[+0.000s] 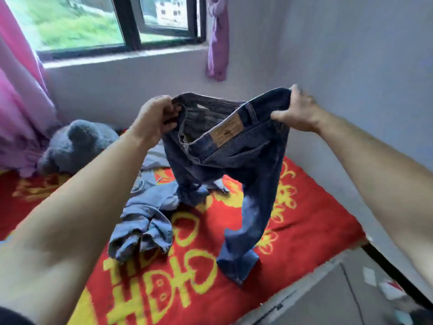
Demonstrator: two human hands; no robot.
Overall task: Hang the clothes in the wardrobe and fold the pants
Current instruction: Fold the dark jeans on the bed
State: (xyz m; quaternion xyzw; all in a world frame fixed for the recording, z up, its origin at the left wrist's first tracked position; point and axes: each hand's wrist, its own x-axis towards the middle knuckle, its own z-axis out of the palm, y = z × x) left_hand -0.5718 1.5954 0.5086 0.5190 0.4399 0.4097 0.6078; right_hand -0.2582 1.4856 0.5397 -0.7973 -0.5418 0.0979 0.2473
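The one camera sits on my head and looks forward and down, along my forearms, which run in from the two bottom corners. Its wide angle takes in much of the room at once. My left hand [155, 118] and right hand [294, 111] sit near the middle, close to the lens, holding the jeans [234, 148] up between them. Beyond and below them the bed [304, 219] is seen steeply from above. The window [93, 19] fills the upper left, the wall [351, 55] the right, and a strip of floor [328, 296] the lower right corner.
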